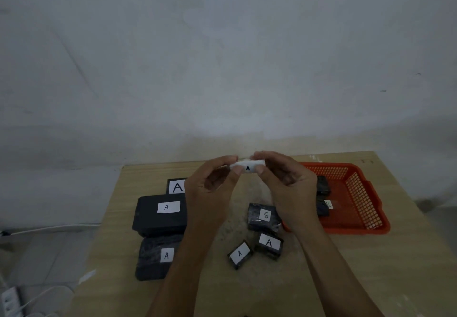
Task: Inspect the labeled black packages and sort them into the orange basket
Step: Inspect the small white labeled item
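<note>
- Both hands hold a small package point(248, 167) up over the middle of the bench point(321, 279); the left hand point(210, 188) pinches its left end, the right hand point(286, 185) its right end, thumbs beneath and fingers on top.
- Its white label faces the camera and reads "A"; little of the black wrap shows past the fingers.
- It looks light and small, and probably stiff enough to hold by the ends. The film on the nearby packages looks glossy, so a firm pinch on the short ends, clear of the label, seems the safest hold.
- The orange basket point(356, 203) sits at the bench's far right corner, just right of the hands, with two dark packages point(322, 188) along its left side; one carries a label too blurred to read.
- Near the left edge lie two large packages, each marked "A": the big pack point(160, 215) and the rear pack point(155, 257), the latter nearer the front edge. A card point(177, 186) marked "A" lies behind them.
- At mid-bench a wrapped package point(263, 217) carries a label that reads as "B" or "8", turned sideways.
- Two small packs point(254, 250), both "A", lie just in front of it.
</note>
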